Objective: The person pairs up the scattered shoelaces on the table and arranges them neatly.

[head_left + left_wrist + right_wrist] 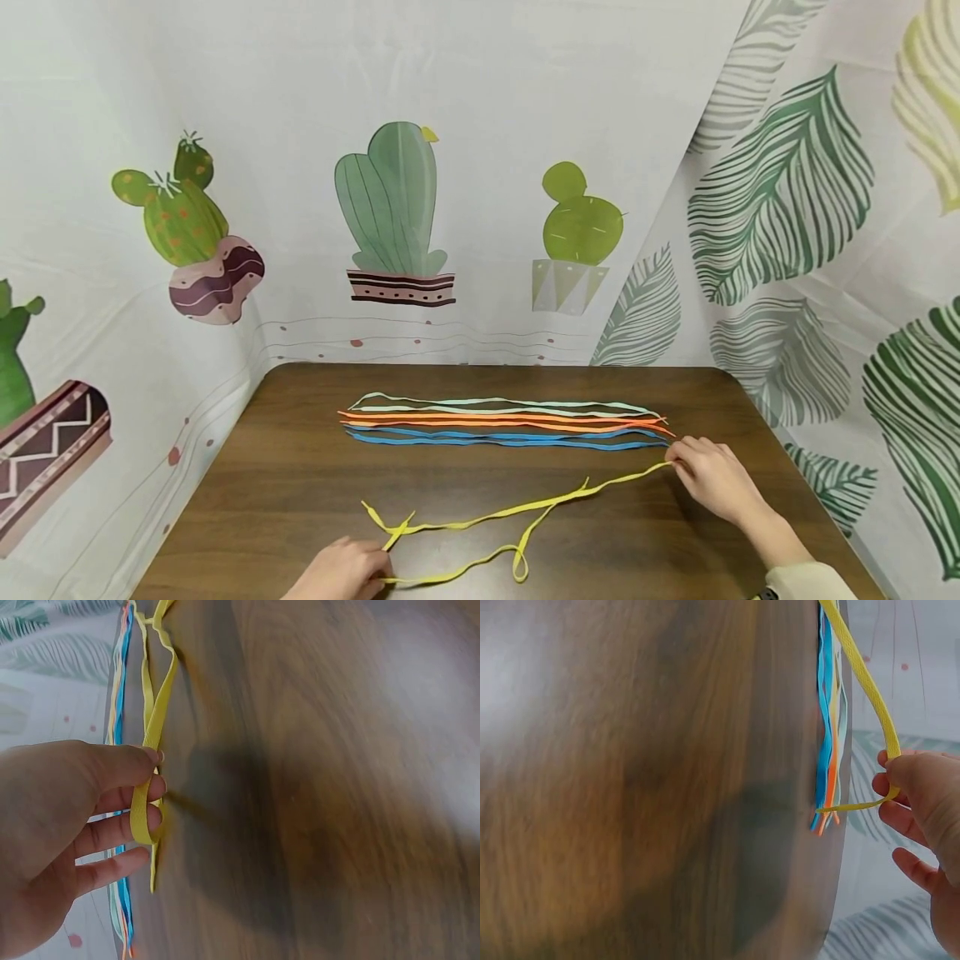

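A yellow shoelace (517,507) runs slantwise over the front half of the table, with a small loop near its lower middle. My left hand (343,570) pinches it between thumb and fingers at the front left; the left wrist view shows the flat lace (139,814) bending around the fingertips. Over at the right, my right hand (712,477) pinches another stretch of yellow lace. In the right wrist view a short tail of that lace (855,806) sticks out past the fingers. Whether it is one lace or two I cannot tell.
Beyond the yellow lace lie blue laces (480,437), orange laces (480,418) and pale green laces (487,402), stretched side by side from left to right. The brown wooden table (300,492) ends at a cloth (487,208) printed with cacti and leaves.
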The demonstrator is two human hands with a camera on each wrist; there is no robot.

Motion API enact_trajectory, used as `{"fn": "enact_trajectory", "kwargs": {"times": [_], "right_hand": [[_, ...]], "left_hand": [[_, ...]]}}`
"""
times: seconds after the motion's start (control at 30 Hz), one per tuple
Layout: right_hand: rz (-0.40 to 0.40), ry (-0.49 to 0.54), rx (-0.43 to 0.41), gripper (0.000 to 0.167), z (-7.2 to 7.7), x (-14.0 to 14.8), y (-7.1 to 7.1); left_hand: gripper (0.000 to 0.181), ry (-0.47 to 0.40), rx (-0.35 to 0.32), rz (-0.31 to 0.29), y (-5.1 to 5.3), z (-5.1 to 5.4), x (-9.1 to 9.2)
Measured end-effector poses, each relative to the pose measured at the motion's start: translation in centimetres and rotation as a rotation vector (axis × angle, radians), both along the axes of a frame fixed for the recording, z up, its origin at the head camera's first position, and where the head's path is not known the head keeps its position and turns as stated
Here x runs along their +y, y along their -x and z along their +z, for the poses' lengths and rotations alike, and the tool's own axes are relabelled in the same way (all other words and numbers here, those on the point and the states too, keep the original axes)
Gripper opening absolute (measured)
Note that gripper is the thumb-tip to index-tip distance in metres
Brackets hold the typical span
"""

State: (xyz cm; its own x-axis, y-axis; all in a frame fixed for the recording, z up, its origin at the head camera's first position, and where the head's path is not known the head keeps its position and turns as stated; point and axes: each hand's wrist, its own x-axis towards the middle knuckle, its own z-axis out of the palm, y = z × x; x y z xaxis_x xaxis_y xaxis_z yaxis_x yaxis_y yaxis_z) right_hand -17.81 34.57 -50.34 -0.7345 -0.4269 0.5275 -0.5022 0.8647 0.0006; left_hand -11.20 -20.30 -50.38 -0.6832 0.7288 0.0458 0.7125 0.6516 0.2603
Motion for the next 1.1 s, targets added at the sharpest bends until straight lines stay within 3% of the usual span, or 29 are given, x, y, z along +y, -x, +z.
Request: {"fn": "enact_trajectory", "kwargs": {"times": [0.3, 0.47, 0.53, 0.67, 0.87, 1.1], "right_hand": [[-0.048, 0.001, 0.004, 0.025, 0.4, 2.3, -1.3], [-0.069, -0.005, -0.001, 0.026, 0.3, 3.1, -1.8], [-0.078, -0.004, 0.0, 0.025, 0.2, 3.3, -1.9], [-0.078, 0.003, 0.011, 0.025, 0.1, 3.5, -2.0], [-0.049, 0.009, 0.008, 0.018, 0.2, 3.2, -1.8], [-0.037, 0.01, 0.011, 0.021, 0.2, 2.9, -1.6]], "left_hand": [[0.012, 0.002, 0.015, 0.075, -0.3, 0.0, -2.1], [0.013, 0.032, -0.029, 0.105, -0.4, 0.0, -2.9], [0.012, 0.038, -0.051, 0.105, -0.3, -0.1, -3.1], [0.012, 0.014, -0.031, 0.077, 0.0, -0.3, -3.0], [0.016, -0.043, 0.102, 0.035, 0.5, -0.4, -2.0], [0.024, -0.066, 0.383, 0.077, 1.2, -0.6, 0.2]]}}
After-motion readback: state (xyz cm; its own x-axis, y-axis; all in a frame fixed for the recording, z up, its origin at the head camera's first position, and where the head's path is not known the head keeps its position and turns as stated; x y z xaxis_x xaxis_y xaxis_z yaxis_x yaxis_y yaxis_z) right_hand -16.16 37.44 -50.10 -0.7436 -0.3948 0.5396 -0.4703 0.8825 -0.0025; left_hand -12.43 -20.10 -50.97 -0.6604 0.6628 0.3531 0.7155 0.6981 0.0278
